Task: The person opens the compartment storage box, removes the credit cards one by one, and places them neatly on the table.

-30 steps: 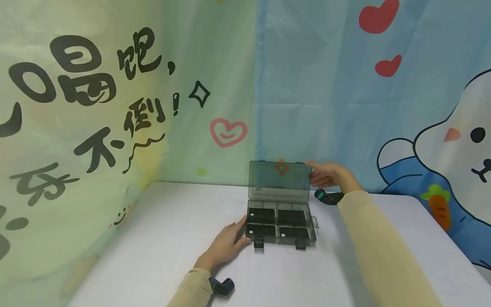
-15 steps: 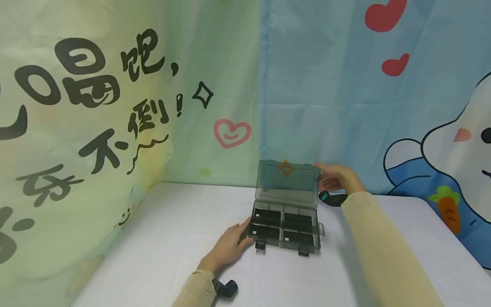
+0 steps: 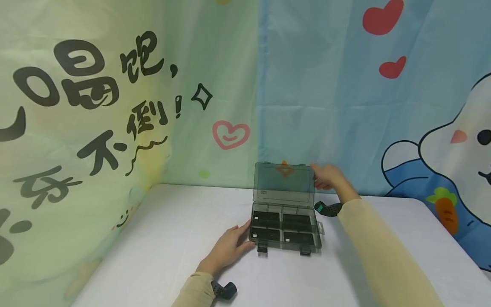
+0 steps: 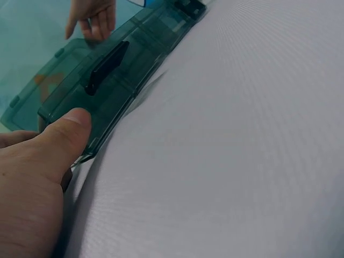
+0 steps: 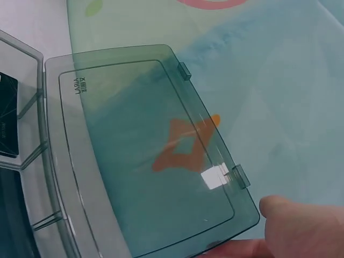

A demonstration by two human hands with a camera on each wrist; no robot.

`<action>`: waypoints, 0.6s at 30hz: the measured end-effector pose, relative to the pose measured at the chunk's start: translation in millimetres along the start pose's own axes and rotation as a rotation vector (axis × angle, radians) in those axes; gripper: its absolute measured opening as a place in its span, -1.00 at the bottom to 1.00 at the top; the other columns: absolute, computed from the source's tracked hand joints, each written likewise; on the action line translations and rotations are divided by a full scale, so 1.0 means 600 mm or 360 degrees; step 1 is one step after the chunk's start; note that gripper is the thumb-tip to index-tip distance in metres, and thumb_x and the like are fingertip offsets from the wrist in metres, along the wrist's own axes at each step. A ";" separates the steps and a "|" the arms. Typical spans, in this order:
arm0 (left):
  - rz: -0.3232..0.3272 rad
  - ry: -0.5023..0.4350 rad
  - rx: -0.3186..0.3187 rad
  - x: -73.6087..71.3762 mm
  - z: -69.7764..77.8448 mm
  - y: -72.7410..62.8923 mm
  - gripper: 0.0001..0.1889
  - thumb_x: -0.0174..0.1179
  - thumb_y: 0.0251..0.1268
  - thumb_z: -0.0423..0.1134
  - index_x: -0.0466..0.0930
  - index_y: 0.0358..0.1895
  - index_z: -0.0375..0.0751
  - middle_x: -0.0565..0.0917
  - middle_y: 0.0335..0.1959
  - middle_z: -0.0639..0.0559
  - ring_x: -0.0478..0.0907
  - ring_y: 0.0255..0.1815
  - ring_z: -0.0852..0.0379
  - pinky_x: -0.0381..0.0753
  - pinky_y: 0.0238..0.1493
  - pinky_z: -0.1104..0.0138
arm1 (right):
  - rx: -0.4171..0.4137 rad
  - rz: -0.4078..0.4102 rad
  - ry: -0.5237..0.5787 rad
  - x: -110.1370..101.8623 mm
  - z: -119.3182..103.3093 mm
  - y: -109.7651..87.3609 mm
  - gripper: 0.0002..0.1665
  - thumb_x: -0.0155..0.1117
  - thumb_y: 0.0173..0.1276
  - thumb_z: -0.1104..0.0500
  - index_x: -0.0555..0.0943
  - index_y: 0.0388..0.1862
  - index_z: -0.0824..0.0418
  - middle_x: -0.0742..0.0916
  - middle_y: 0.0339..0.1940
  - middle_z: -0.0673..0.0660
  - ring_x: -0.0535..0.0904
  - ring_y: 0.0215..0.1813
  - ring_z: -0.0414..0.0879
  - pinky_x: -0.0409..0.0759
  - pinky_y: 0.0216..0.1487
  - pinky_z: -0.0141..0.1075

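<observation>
A smoky see-through plastic storage box [image 3: 281, 245] lies on the white table with its hinged lid [image 3: 284, 184] raised at the back. Several dark flat rectangular pieces [image 3: 266, 218] lie in its compartments. My left hand [image 3: 227, 247] grips the box's left end; its thumb [image 4: 75, 126] presses near the front corner in the left wrist view. At the lid's upper right corner is my right hand [image 3: 327, 177]. Its thumb [image 5: 277, 207] meets the lid's edge in the right wrist view, while a finger shows behind the lid. The other right fingers are partly hidden.
Dark front latches [image 3: 305, 250] hang from the box, and a small loop [image 3: 321, 228] juts from its right end. The white table [image 3: 184, 213] reaches back to a printed cloth backdrop [image 3: 215, 55], close behind the raised lid.
The box has shifted slightly right and towards me, turning a little. My right fingers look more curled beside the lid. My left hand has kept its grip, and the lid stays raised.
</observation>
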State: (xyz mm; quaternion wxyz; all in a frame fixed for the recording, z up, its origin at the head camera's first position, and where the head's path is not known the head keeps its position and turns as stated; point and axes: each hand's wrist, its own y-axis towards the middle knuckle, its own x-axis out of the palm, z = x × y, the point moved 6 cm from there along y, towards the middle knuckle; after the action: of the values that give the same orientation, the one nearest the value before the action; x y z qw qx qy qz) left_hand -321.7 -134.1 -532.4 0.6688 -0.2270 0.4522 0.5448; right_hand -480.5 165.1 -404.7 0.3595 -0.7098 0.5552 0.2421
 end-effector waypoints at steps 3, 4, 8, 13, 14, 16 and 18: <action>0.0018 0.0001 0.0010 0.001 0.000 0.000 -0.26 0.05 0.28 0.26 0.16 0.46 0.06 0.52 0.27 -0.08 0.40 0.31 -0.20 0.41 0.34 -0.02 | -0.0055 0.0056 0.0009 0.004 0.011 0.006 -0.13 -0.38 0.54 -0.21 0.46 0.12 0.58 0.70 -0.08 0.43 0.70 -0.09 0.16 0.72 -0.07 -0.09; 0.0024 0.0005 0.0017 0.001 0.000 0.000 -0.26 0.05 0.28 0.26 0.17 0.46 0.05 0.52 0.26 -0.09 0.41 0.31 -0.20 0.41 0.33 -0.02 | -0.0082 0.0078 0.0019 0.006 0.015 0.008 -0.14 -0.38 0.54 -0.20 0.46 0.12 0.59 0.70 -0.08 0.43 0.71 -0.11 0.15 0.72 -0.09 -0.10; 0.0041 0.0030 0.0040 0.002 -0.002 0.002 -0.26 0.03 0.28 0.27 0.16 0.46 0.03 0.53 0.26 -0.09 0.43 0.29 -0.19 0.43 0.32 0.00 | -0.0160 0.0175 0.0128 0.019 0.041 0.009 -0.15 -0.35 0.54 -0.22 0.48 0.13 0.54 0.70 -0.05 0.41 0.71 -0.10 0.12 0.73 -0.10 -0.14; 0.0043 0.0017 0.0049 -0.001 -0.001 0.003 -0.26 0.05 0.28 0.25 0.17 0.46 0.03 0.52 0.27 -0.09 0.43 0.29 -0.22 0.43 0.32 -0.02 | -0.0188 0.0324 0.0332 0.050 0.089 -0.005 -0.13 -0.30 0.49 -0.32 0.48 0.19 0.43 0.68 0.04 0.37 0.70 -0.02 0.08 0.67 -0.05 0.06; 0.0041 0.0013 0.0054 -0.002 0.000 0.003 -0.26 0.04 0.28 0.26 0.17 0.46 0.03 0.52 0.27 -0.09 0.43 0.29 -0.22 0.43 0.32 -0.02 | -0.0184 0.0369 0.0352 0.055 0.101 -0.009 -0.10 -0.30 0.46 -0.36 0.50 0.18 0.39 0.68 0.04 0.34 0.70 -0.02 0.05 0.66 -0.08 0.10; 0.0032 -0.0005 0.0053 -0.003 0.001 0.002 -0.26 0.04 0.29 0.26 0.16 0.46 0.04 0.51 0.27 -0.10 0.42 0.29 -0.22 0.42 0.33 -0.02 | -0.0176 0.0439 0.0388 0.066 0.122 -0.020 -0.07 -0.26 0.40 -0.43 0.53 0.17 0.35 0.70 0.04 0.30 0.70 -0.02 0.01 0.65 -0.16 0.12; 0.0031 -0.0011 0.0044 -0.003 0.000 -0.001 -0.26 0.04 0.28 0.26 0.17 0.46 0.04 0.51 0.27 -0.10 0.41 0.30 -0.23 0.42 0.33 -0.03 | -0.0190 0.0496 0.0438 0.076 0.133 -0.038 -0.10 -0.23 0.41 -0.41 0.54 0.16 0.33 0.70 0.05 0.29 0.69 0.00 0.00 0.68 -0.17 0.07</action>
State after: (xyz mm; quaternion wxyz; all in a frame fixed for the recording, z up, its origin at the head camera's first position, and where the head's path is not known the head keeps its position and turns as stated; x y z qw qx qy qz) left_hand -321.3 -135.5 -530.8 0.6681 -0.2115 0.4595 0.5457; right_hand -442.1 202.1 -483.1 0.1958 -0.6617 0.6868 0.2283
